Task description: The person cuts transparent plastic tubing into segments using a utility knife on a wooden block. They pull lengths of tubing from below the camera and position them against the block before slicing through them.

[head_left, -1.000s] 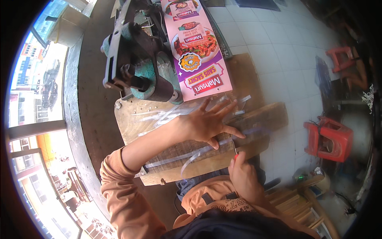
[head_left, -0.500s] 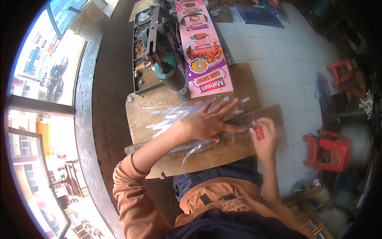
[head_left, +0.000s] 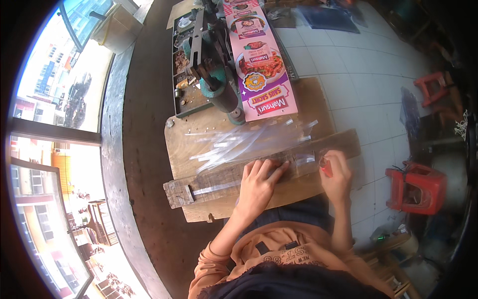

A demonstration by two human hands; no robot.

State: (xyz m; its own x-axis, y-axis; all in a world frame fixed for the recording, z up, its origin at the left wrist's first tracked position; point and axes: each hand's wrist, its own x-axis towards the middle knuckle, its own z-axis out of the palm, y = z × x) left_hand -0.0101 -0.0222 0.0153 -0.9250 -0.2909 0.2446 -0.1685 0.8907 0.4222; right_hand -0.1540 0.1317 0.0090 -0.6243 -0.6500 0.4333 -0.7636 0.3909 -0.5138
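Observation:
My left hand (head_left: 259, 185) presses down on a wooden plank (head_left: 226, 180), its fingers bent and close together over a clear plastic strip (head_left: 214, 189) that runs along the wood. Past its fingertips, a short shiny piece of the strip lies near the plank's right part. At the plank's right end, my right hand (head_left: 337, 177) is closed around a small red tool (head_left: 326, 168); its working end is blurred, so its kind is unclear. Just beyond the plank, a loose pile of clear plastic strips (head_left: 239, 144) is spread over the wooden board (head_left: 181, 149).
A green metal press-like machine (head_left: 219, 89) stands at the board's far edge. Beside it are a pink printed panel (head_left: 269, 94) and a dark tray (head_left: 184, 107) of small parts. A red stool (head_left: 416, 189) stands on the tiled floor at right. Windows line the left.
My left hand has drawn back from above the strip pile onto the plank, its spread fingers now bent. A strip lies flatter along the plank. My right hand still holds the red tool.

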